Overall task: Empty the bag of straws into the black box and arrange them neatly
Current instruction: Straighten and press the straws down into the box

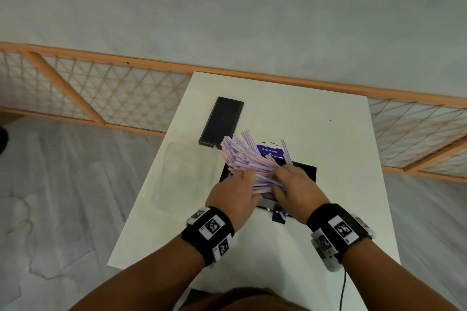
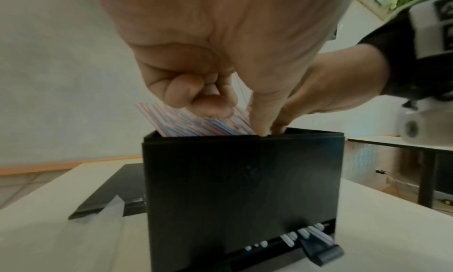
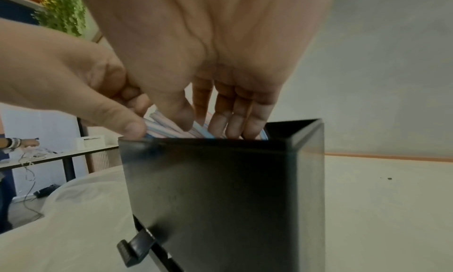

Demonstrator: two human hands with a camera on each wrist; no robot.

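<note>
A thick bundle of pink-and-blue striped straws (image 1: 242, 156) sticks slanted out of the open top of the black box (image 1: 307, 171), fanning toward the far left. My left hand (image 1: 246, 177) lies on the bundle; the left wrist view shows its fingers (image 2: 196, 94) curled against the straws (image 2: 196, 125) with the thumb down at the box rim (image 2: 245, 136). My right hand (image 1: 276, 179) reaches into the box (image 3: 220, 198) with straight fingers (image 3: 232, 121) and its thumb on the straws (image 3: 171, 127). The empty clear bag (image 1: 177, 171) lies flat to the left.
The box's black lid (image 1: 221, 122) lies on the white table (image 1: 328, 209) behind and left of the box. A purple label (image 1: 269, 150) shows behind the straws. Straw ends (image 2: 306, 235) and a lever (image 2: 321, 251) show at the box's bottom slot.
</note>
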